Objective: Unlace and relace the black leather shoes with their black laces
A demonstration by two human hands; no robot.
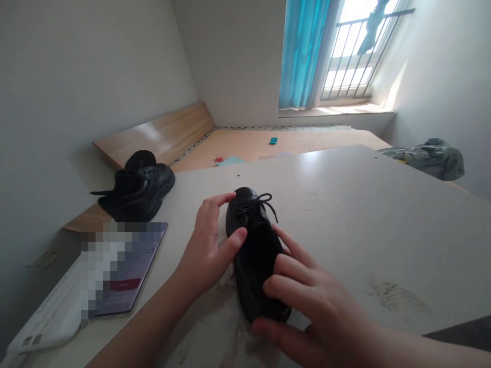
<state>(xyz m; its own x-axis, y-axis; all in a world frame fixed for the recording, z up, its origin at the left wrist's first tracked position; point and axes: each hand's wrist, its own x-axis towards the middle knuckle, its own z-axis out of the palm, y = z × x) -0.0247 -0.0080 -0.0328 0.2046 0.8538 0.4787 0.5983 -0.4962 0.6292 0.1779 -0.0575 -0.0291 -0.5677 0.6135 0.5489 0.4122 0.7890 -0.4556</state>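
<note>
A black leather lace-up shoe lies on the white table, its toe toward me and its loose laces at the far end. My left hand rests against the shoe's left side, with thumb and index fingertip touching it and the fingers spread. My right hand lies over the shoe's right side near the toe, fingers across the leather and thumb by the toe tip. A second black shoe sits on a wooden ledge left of the table, out of reach of both hands.
A pixelated booklet and a white cloth lie at the table's left edge. A grey-green bag lies beyond the right edge. Small teal and red items lie on the wooden surface behind the table.
</note>
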